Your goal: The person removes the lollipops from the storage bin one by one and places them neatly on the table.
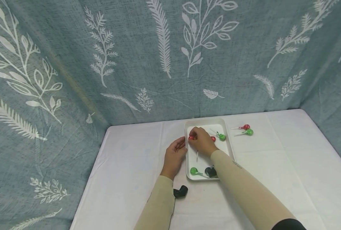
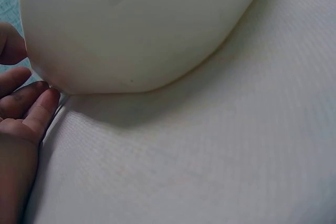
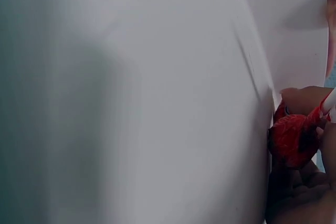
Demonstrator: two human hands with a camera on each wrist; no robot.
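A white tray [image 1: 191,161] stands near the back of the table. Over its left part, my right hand [image 1: 202,141] pinches a red-wrapped lollipop [image 3: 293,139], close to the tray's floor. My left hand [image 1: 174,157] rests at the tray's left wall, fingers loosely extended with their tips right at the edge, as the left wrist view shows. Inside the tray, another red lollipop [image 1: 213,139] is partly hidden by the right hand, beside a green lollipop [image 1: 221,137]. At the front lies a second green lollipop [image 1: 194,171]. A white stick [image 1: 197,156] shows below the right hand.
To the right of the tray, a red lollipop [image 1: 246,127] and a green lollipop [image 1: 249,132] lie on the white tablecloth [image 1: 274,166]. A patterned blue-green curtain [image 1: 147,64] hangs behind and at both sides. Black wrist cameras [image 1: 181,191] project from both sleeves.
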